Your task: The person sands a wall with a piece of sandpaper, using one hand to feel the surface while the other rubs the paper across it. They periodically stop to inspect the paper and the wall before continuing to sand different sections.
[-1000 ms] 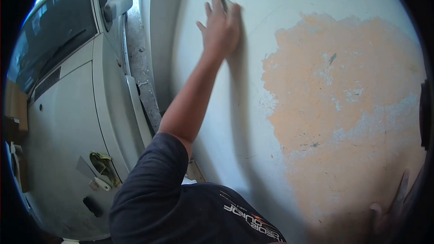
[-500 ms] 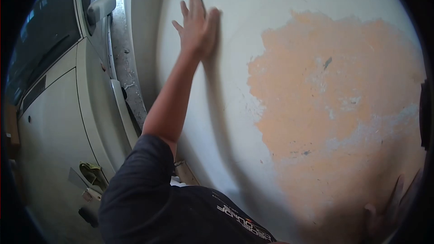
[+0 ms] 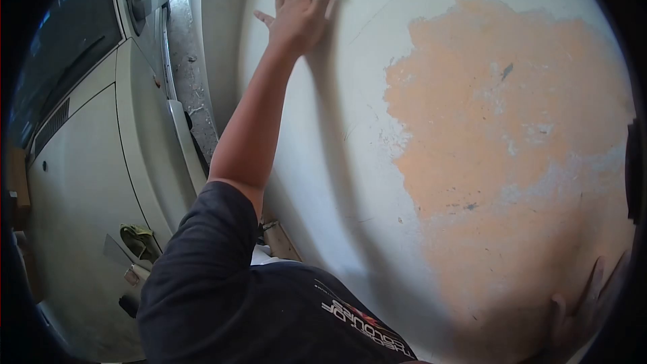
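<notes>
While the left hand (image 3: 295,17) reaches high on the wall (image 3: 364,94), its grip spread wide and anything under the fingertips unclear, overstretching could make it slip, the right hand (image 3: 583,307), also spread, being low at the orange patch (image 3: 465,114).

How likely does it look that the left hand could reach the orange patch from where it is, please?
Probably yes: the left hand is up at the same wall, and only pale surface appears to lie between it and the orange patch.
</notes>
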The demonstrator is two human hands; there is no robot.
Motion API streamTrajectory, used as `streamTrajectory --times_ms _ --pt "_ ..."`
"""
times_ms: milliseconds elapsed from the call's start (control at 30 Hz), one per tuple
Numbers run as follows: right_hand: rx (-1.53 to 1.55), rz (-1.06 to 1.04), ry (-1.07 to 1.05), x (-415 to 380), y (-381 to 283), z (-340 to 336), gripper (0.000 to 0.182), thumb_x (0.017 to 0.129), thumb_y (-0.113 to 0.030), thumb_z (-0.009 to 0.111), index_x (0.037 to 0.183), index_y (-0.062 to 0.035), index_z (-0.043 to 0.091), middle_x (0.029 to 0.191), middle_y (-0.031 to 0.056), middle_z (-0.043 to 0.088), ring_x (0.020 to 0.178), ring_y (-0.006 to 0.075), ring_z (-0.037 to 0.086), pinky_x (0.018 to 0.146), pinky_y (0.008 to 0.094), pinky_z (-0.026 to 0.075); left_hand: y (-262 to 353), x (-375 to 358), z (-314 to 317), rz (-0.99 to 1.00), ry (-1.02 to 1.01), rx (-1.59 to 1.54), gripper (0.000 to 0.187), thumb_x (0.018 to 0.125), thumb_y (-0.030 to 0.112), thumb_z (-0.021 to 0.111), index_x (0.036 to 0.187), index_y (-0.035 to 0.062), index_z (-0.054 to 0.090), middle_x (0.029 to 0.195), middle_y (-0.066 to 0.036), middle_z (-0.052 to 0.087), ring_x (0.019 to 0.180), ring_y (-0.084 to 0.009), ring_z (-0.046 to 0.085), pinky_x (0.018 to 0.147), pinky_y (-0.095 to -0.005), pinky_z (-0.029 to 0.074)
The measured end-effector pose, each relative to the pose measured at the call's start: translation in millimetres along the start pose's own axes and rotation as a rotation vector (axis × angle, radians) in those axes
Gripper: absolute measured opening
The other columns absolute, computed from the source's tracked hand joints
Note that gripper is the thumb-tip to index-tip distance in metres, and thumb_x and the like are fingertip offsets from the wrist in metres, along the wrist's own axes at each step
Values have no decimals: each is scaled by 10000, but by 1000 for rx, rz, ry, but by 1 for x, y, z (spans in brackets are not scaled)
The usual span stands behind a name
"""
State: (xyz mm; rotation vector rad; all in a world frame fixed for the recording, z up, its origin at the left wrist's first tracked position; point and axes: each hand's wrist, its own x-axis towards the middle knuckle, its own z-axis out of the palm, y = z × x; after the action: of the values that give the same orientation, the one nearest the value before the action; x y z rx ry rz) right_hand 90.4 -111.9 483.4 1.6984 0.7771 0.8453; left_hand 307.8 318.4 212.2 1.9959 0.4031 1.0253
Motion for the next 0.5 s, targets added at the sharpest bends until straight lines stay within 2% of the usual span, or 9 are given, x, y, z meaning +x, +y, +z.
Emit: streamTrajectory --times_ms 100,133,167,233,300,333,400,433,500 --pt "-34 -50 3 -7 4 2 685 937 -583 312 1363 -59 427 1445 252 312 1333 432 306 1058 542 295 -15 -41 20 -51 -25 60 984 823 620 453 1479 34 11 1559 -127 54 1428 -357 -39 1021 -709 -41" --pt "-38 -30 14 -10 4 4 685 937 -583 312 1363 -59 427 1445 252 312 1333 432 306 1058 542 295 -20 -75 32 8 -61 147 1016 806 643 457 1477 27 7 1557 -140 53 1427 -360 -45 1013 -714 -45" --pt "-41 -6 23 -13 5 9 709 902 -629 321 1372 -107 418 1462 235 286 1344 433 277 1051 580 246 -16 -114 38 68 -93 234 1049 788 666 461 1476 20 2 1554 -153 51 1426 -362 -50 1006 -720 -49" --pt "-43 31 34 -20 5 18 763 832 -719 340 1390 -202 400 1497 199 232 1367 434 221 1036 656 149 7 -174 30 219 -183 -35 1120 744 716 472 1475 19 -14 1557 -150 16 1425 -361 -77 988 -740 -45" --pt "-34 13 20 -22 7 20 825 762 -810 359 1409 -298 383 1531 163 178 1390 435 164 1021 732 52 2 -145 27 217 -185 134 1131 741 735 463 1476 26 -24 1559 -141 0 1422 -360 -97 977 -753 -36" --pt "-25 -21 5 -21 6 16 825 762 -810 359 1409 -298 383 1531 163 178 1390 435 164 1021 732 52 -4 -112 26 131 -161 248 1096 769 736 428 1475 24 -15 1561 -128 15 1424 -352 -92 979 -753 -27" --pt "39 143 -133 -19 -2 5 759 780 -779 399 1391 -330 403 1520 180 204 1386 427 187 1008 744 60 -9 -43 15 -47 -71 183 987 832 647 431 1476 25 15 1563 -101 44 1430 -343 -48 1003 -733 -21" --pt "43 134 -140 -16 -2 3 759 780 -779 399 1391 -330 403 1520 180 204 1386 427 187 1008 744 60 -11 -19 7 -104 -64 32 988 833 648 429 1474 18 20 1563 -104 44 1430 -344 -42 1008 -727 -26" --pt "-27 -50 24 -6 -1 1 642 946 -547 338 1361 -66 427 1434 254 333 1326 433 320 1042 552 312 -11 -13 6 -146 -47 -121 990 833 649 428 1473 11 25 1563 -108 43 1430 -344 -36 1013 -721 -31"
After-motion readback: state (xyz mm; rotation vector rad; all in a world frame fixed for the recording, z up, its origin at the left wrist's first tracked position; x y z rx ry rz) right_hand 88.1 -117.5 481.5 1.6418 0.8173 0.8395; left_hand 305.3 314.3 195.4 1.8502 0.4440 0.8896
